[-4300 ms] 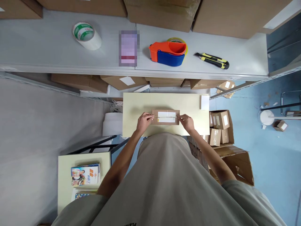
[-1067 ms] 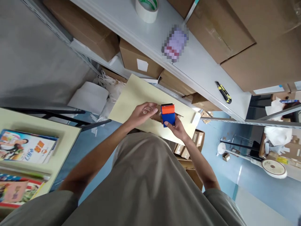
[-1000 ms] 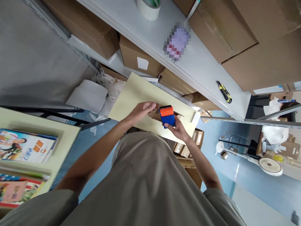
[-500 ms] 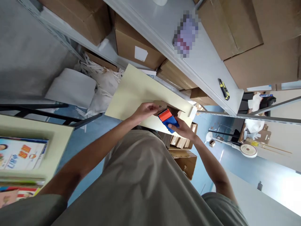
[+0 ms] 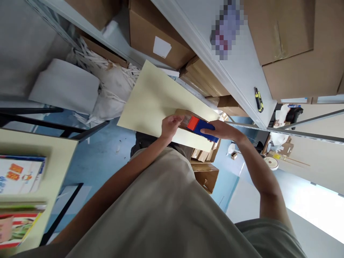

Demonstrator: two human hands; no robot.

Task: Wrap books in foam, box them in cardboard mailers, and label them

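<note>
Hands (image 5: 172,126) flanking tape dispenser (image 5: 200,127)

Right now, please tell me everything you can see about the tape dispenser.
The tape dispenser has an orange-red front part and a blue body, and looks like hard plastic. Its tape roll is hidden. It lies tilted across the top of a small brown cardboard box on the pale yellow table. The right hand grips its blue end from the right. The left hand rests at the box's left end, just beside the orange-red part; whether it touches the dispenser is unclear.
</note>
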